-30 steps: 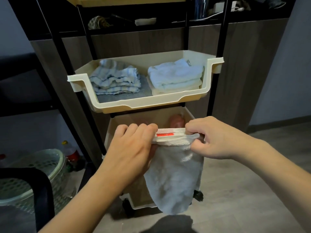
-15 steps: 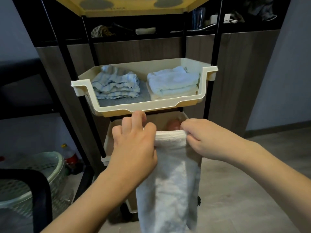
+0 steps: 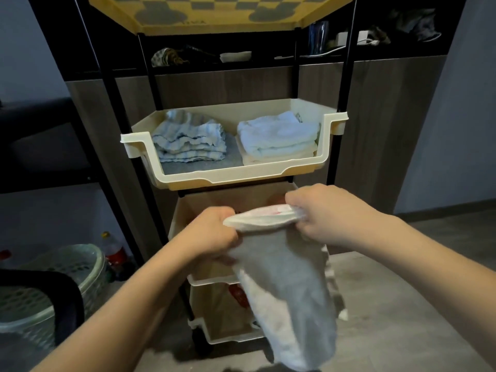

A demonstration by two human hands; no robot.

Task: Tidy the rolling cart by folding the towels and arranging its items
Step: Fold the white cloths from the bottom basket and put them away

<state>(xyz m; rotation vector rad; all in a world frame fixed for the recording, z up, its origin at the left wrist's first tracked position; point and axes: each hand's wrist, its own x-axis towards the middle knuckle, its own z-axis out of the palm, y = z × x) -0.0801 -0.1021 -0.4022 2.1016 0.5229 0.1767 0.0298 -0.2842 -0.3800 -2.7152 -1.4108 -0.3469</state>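
I have my left hand (image 3: 214, 232) and right hand (image 3: 326, 214) each clamped in a grip on the top edge of the white towel (image 3: 290, 296), letting it hang before the rolling cart (image 3: 230, 175) for folding.

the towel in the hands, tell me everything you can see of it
The white towel looks like soft terry cloth, with a reddish mark at its top edge. It hangs limp in front of the cart's lower tiers, top edge stretched between the left hand and right hand, both gripping it. Its lower end looks blurred and touches nothing visible.
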